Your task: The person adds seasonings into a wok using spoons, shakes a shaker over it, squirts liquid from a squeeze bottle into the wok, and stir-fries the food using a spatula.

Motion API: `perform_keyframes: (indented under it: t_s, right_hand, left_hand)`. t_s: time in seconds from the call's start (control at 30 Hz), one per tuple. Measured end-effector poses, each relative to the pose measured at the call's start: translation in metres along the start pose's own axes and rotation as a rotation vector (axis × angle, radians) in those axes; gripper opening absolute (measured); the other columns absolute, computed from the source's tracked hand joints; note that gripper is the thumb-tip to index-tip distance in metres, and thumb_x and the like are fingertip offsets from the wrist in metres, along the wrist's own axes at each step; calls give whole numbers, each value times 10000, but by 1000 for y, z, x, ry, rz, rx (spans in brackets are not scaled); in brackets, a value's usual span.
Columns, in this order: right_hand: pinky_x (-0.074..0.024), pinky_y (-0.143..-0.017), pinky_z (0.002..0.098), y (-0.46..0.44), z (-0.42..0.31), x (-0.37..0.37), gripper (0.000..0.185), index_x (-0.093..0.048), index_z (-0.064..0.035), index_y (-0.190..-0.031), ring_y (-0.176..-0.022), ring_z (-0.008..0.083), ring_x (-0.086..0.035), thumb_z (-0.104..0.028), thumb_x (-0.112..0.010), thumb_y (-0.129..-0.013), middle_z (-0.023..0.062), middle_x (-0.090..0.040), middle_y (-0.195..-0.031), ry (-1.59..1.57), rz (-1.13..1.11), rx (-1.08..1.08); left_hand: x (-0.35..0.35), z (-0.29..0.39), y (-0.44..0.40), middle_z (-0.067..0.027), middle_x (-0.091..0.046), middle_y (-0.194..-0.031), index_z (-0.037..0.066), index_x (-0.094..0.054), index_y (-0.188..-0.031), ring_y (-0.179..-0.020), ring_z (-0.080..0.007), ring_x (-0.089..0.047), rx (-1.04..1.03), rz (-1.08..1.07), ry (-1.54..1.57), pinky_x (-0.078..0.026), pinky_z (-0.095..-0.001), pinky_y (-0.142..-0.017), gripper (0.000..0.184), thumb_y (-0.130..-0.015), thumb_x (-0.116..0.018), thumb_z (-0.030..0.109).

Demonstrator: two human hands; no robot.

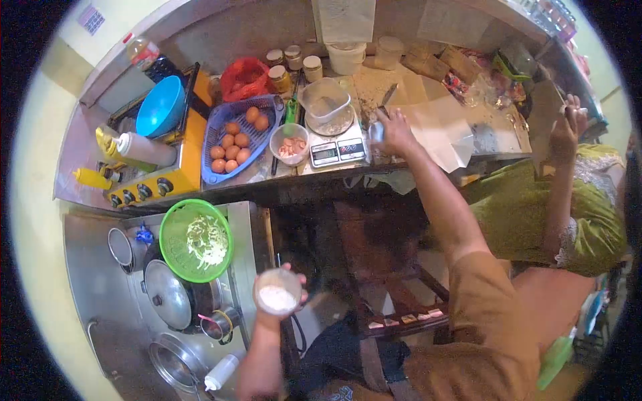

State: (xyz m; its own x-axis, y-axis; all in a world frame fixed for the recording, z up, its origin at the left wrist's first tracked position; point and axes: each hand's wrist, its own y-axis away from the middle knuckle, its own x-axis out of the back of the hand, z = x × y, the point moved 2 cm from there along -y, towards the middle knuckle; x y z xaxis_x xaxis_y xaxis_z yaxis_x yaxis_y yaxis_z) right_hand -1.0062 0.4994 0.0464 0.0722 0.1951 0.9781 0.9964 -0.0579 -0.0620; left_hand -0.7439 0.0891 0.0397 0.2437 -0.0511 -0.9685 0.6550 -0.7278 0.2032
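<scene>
My left hand (299, 281) is wrapped round a small clear container of white powder (277, 299), held low over the gap in front of the counter. Up on the counter, my right hand (396, 134) is beside a knife (388, 95) and a small pale object (376, 131); its fingers are partly hidden, so I cannot make out what they grip. Left of that hand a white digital scale (338, 152) bears a clear plastic tub (325, 100). Next to the scale is a cup of chopped pinkish pieces (292, 145).
A purple basket (212, 137) holds brown eggs. A blue bowl (161, 107) rests on the orange stove (194, 144). Shredded white food lies in a green basket (170, 247) above a lidded pot (167, 294). Brown paper (435, 127) covers the counter's right. Another person (555, 207) is at the right.
</scene>
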Motion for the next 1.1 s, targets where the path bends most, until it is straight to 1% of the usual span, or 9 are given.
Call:
perform_keyframes:
  t_s: [0.07,0.2,0.3,0.37,0.47,0.67,0.73,1.03,1.1]
  right_hand:
    - [-292,-1067,420,-30,2,0,734,-399,-80,-1356,-1302,364,-334,-370,-706,-755,241,-365,-1384,-143,106,-26]
    - [-457,-892,420,-116,-2,-30,451,-598,-77,-1134,-1049,347,-576,-331,-658,-766,184,-625,-1085,-472,90,-177]
    - [-477,-867,425,-153,-6,-57,384,-624,-59,-1081,-978,349,-613,-277,-645,-766,173,-649,-1025,-450,145,-222]
    - [-472,-865,395,-163,-15,-51,337,-627,-83,-1084,-1009,340,-602,-258,-647,-796,197,-629,-1071,14,-180,-112]
    - [-462,-773,382,-219,65,-156,336,-620,-61,-998,-903,237,-555,-361,-543,-866,104,-612,-990,-516,267,-229]
    - [-462,-758,357,-148,58,-74,299,-601,-55,-1053,-873,224,-564,-283,-538,-871,99,-619,-984,-345,249,33]
    - [-461,-753,348,-133,40,-56,291,-595,-53,-1072,-863,220,-567,-257,-536,-873,97,-621,-982,-362,235,73]
    - [-461,-730,311,5,-142,21,293,-567,-43,-1155,-818,200,-582,-140,-528,-882,90,-631,-972,-473,15,329]
    - [-461,-725,302,54,-205,39,301,-561,-40,-1174,-808,196,-585,-114,-526,-884,88,-633,-970,-529,-111,447]
  left_hand:
    - [19,-1,28,-282,-404,-1285,148,-405,-1354,-1016,-512,-492,-13,-27,37,-519,-539,-743,716,-809,-533,595]
    - [7,-15,67,-292,-408,-1258,141,-383,-1350,-1020,-513,-490,-52,39,57,-508,-545,-783,735,-800,-545,600]
    - [-11,-23,74,-295,-408,-1248,138,-367,-1348,-1034,-521,-484,-118,38,48,-502,-550,-788,741,-798,-549,601]
    - [-1,-24,88,-299,-317,-1303,160,-385,-1343,-1029,-529,-436,-167,48,100,-496,-575,-776,755,-763,-608,590]
    - [3,-20,99,-293,-333,-1293,163,-372,-1358,-1043,-529,-444,-181,32,121,-485,-573,-813,782,-754,-606,602]
    - [-16,-26,129,-296,-451,-1281,1,-344,-1359,-1147,-354,-516,-521,235,-213,-468,-466,-905,803,-836,-473,596]
    - [-31,-31,145,-172,-543,-1238,10,-394,-1341,-1114,-288,-554,-639,160,-267,-428,-434,-965,726,-875,-417,566]
    - [-28,-97,268,-163,-441,-1357,24,-328,-1386,-1218,-303,-473,-937,-140,-38,-336,-469,-1043,730,-863,-511,499]
    - [-24,-122,304,-252,-324,-1396,65,-252,-1420,-1255,-365,-407,-1054,-153,7,-332,-521,-1025,793,-848,-502,554]
